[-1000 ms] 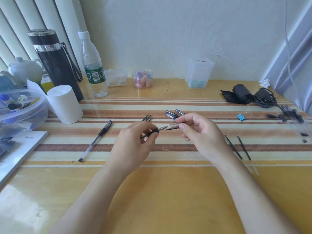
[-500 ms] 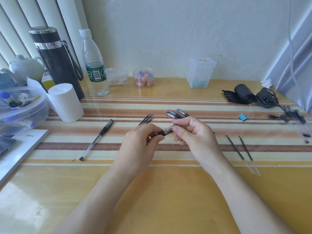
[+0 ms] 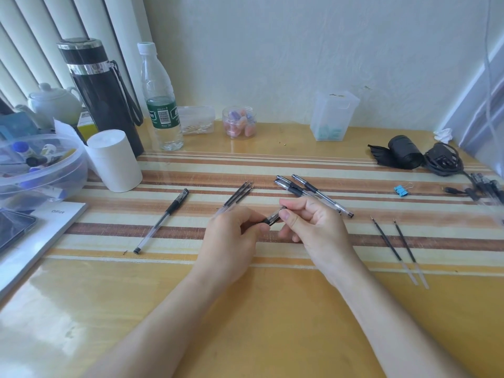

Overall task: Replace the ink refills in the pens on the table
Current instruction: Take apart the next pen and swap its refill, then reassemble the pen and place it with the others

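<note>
My left hand [image 3: 231,236] grips the black grip end of a pen [image 3: 266,221] over the middle of the table. My right hand [image 3: 313,225] pinches the clear cap [image 3: 275,215] that sits on that pen's tip, between thumb and forefinger. The rest of the pen is hidden in my left hand. A bundle of refills [image 3: 238,196] lies just behind my left hand. Three capped pens [image 3: 305,189] lie behind my right hand. One whole pen [image 3: 163,219] lies to the left. Two loose refills [image 3: 395,246] lie to the right.
Along the back stand a black flask [image 3: 101,91], a water bottle [image 3: 161,105], a white paper roll [image 3: 113,159], a small jar [image 3: 240,122] and a clear box [image 3: 334,115]. A plastic bowl [image 3: 41,170] and booklet [image 3: 41,236] sit left; a blue clip [image 3: 401,190], black cables [image 3: 441,162] and more pens [image 3: 488,186] right.
The two hands came together: the cap in my right hand, apart from the pen tip a second ago, now sits over the tip held by my left hand.
</note>
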